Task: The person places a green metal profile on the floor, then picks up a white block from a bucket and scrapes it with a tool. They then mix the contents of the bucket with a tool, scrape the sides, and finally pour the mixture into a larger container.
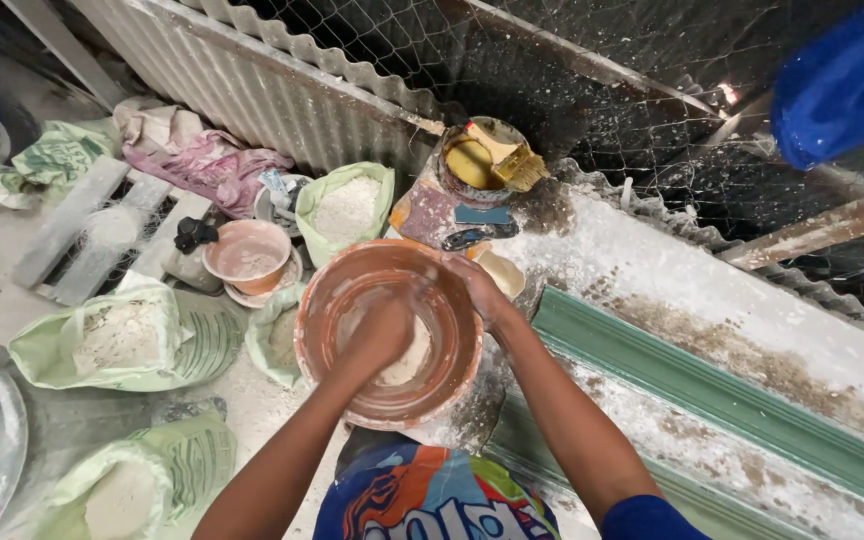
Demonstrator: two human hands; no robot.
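My left hand (380, 335) presses white paste inside the orange bowl (389, 330); my right hand (476, 288) grips its rim. Green powder sacks (347, 205) sit left of it.

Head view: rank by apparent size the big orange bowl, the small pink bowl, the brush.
1. big orange bowl, though it sits nearest the camera
2. small pink bowl
3. brush, clearly smallest

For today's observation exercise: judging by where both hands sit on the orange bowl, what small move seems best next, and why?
Probably keep the right hand steadying the orange bowl at its rim while the left hand works the pale mix at the bottom, since some material there looks unblended.
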